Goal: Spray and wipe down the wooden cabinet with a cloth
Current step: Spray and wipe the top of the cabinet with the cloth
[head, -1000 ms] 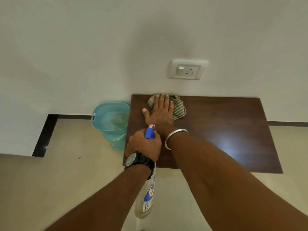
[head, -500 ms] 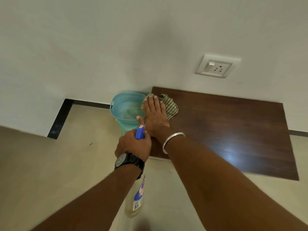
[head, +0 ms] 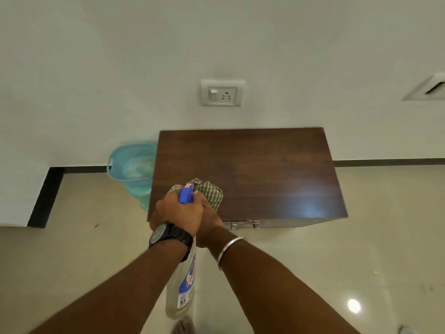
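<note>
The dark wooden cabinet (head: 265,169) stands against the white wall, seen from above. A green checked cloth (head: 210,192) lies bunched at the top's front left corner. My right hand (head: 210,219), with a steel bangle on its wrist, presses down on the cloth; its fingers are mostly hidden behind my left hand. My left hand (head: 177,210), with a black watch on its wrist, grips the neck of a clear spray bottle (head: 183,292) with a blue head, held just in front of the cloth. The bottle hangs below the hand, over the floor.
A light blue plastic bucket (head: 132,165) stands on the floor against the cabinet's left side. A wall socket (head: 222,92) is above the cabinet. Metal handles (head: 243,224) show on the cabinet's front. Glossy beige tiles lie all around.
My right hand has dragged the cloth from the back left corner toward the front left edge. My left hand kept hold of the bottle. The view swung back to centre on the cabinet.
</note>
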